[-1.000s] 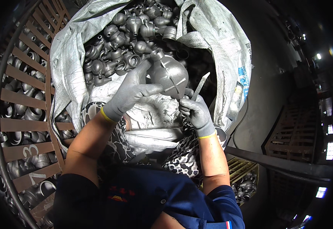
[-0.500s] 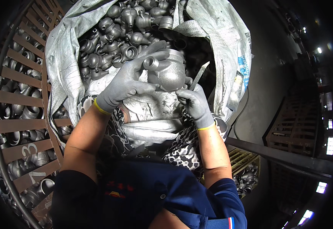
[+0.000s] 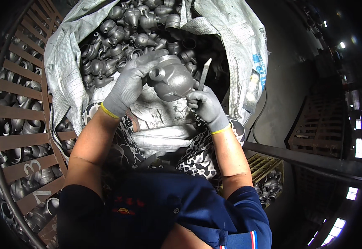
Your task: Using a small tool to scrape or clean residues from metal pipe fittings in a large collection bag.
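Note:
My left hand (image 3: 127,85), in a grey glove with a yellow cuff edge, grips a grey metal casting (image 3: 176,84) from its left side. The casting is a rounded hollow body with a wide collar on top and a short tube stub facing me. My gloved right hand (image 3: 208,108) is closed on a flat file-like metal strip (image 3: 204,75), whose pale tip points up and away. The right fingers are by the casting's lower right side; whether they touch it I cannot tell. Both hands are above the near side of a white woven sack (image 3: 67,62).
Inside the sack lie many similar castings (image 3: 143,40). On the left stands a brown slatted metal crate (image 3: 21,111) full of more castings. A yellowish crate (image 3: 262,166) with small parts is at the lower right, below a dark metal beam (image 3: 301,157).
The casting has tilted in my left hand, its collar now leaning left, and has shifted slightly left and down. My right hand has moved a little left, with the strip standing more upright.

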`<state>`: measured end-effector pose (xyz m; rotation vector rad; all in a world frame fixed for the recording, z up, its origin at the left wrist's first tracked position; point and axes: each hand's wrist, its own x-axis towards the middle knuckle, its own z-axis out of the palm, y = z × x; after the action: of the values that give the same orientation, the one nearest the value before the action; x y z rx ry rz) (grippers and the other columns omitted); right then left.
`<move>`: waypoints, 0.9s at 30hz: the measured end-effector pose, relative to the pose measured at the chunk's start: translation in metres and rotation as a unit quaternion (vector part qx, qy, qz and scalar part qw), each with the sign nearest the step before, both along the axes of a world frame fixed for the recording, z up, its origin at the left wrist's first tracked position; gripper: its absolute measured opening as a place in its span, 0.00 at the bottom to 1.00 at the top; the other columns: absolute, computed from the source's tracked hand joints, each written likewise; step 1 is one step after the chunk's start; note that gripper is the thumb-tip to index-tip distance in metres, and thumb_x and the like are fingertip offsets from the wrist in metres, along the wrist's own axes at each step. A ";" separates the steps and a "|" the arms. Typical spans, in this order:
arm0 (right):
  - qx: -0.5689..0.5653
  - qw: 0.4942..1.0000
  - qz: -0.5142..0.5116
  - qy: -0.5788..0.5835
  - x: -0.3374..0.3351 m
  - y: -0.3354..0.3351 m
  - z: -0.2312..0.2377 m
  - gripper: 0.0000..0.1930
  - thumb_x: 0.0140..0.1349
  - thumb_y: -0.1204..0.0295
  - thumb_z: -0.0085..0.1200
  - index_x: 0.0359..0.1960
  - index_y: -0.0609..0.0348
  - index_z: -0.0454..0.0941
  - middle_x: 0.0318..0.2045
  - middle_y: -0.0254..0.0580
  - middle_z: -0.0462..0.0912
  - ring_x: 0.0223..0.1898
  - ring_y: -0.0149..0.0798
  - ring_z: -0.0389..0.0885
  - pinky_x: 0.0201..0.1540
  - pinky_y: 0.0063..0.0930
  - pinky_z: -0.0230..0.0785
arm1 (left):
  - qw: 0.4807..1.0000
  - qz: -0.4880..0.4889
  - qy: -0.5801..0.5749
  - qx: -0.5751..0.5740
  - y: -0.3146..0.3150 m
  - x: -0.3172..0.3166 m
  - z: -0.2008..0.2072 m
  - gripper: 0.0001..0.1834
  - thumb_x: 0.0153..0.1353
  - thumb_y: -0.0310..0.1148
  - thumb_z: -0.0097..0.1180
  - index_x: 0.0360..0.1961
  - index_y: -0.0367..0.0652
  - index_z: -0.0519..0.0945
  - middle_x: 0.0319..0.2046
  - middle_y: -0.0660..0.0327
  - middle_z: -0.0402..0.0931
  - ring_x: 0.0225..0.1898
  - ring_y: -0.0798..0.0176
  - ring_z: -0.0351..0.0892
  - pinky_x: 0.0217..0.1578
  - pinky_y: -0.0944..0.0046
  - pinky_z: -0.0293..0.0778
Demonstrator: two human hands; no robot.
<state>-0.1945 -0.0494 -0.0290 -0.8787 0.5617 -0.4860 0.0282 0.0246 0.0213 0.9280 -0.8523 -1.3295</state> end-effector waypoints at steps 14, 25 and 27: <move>-0.255 0.925 -0.262 0.107 0.002 0.008 0.052 0.23 0.73 0.58 0.39 0.49 0.67 0.78 0.26 0.35 0.81 0.28 0.24 0.76 0.32 0.16 0.67 | 0.996 0.074 -0.036 0.032 -0.015 -0.016 -0.018 0.19 0.63 0.25 0.54 0.55 0.36 0.76 0.49 0.57 0.78 0.48 0.65 0.78 0.50 0.69 0.75; -0.370 0.883 -0.273 0.092 0.016 0.039 0.047 0.15 0.63 0.75 0.52 0.50 0.67 0.78 0.41 0.44 0.84 0.40 0.29 0.81 0.45 0.21 0.72 | 0.998 0.062 -0.030 0.003 -0.015 -0.032 -0.014 0.18 0.62 0.24 0.53 0.55 0.36 0.76 0.48 0.57 0.78 0.47 0.67 0.77 0.49 0.71 0.74; -0.355 0.896 -0.235 0.127 0.005 0.044 0.046 0.16 0.65 0.74 0.50 0.53 0.67 0.75 0.41 0.44 0.84 0.41 0.30 0.81 0.47 0.23 0.72 | 0.997 0.073 -0.027 0.006 -0.018 -0.030 -0.019 0.18 0.61 0.23 0.54 0.54 0.37 0.77 0.45 0.60 0.80 0.44 0.70 0.78 0.44 0.74 0.76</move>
<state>-0.1891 -0.0059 0.0165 -1.5298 0.8647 -1.0689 -0.0017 0.0064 0.0028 1.0211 -0.8031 -1.1888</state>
